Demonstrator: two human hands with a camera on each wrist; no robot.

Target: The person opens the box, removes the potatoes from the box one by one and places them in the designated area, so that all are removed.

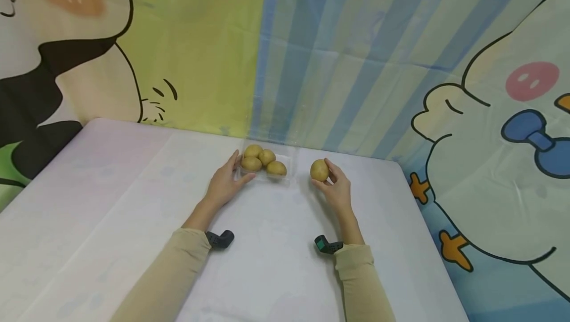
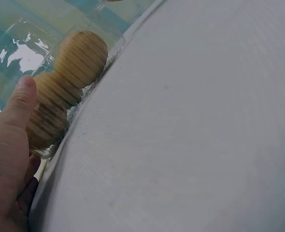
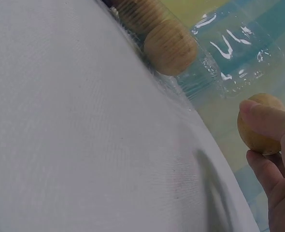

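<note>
Right hand point(image 1: 338, 189) holds a single potato point(image 1: 319, 170) just above the white surface point(image 1: 111, 203). Grip is closed on it: thumb and fingers curl round it. The right wrist view confirms this, with the thumb across the potato point(image 3: 258, 126) and fingers below.

That potato sits to the right of a clear plastic tray point(image 1: 285, 176), near it but not touching.

Left hand point(image 1: 224, 183) rests at the tray's left end. Its fingers lie fairly straight along the tray side and the thumb presses the near edge. That grip is not curled round anything. In the left wrist view the thumb point(image 2: 18, 104) lies against the ribbed tray wall, potatoes visible through the plastic.

Four potatoes point(image 1: 262, 160) lie in the tray, bunched together and touching each other.

The tray stands at the far edge of the surface, just in front of a striped cartoon backdrop point(image 1: 356, 55).

Both forearms are in beige sleeves point(image 1: 178, 267). A small dark camera unit point(image 1: 220, 239) sits at each wrist.
</note>
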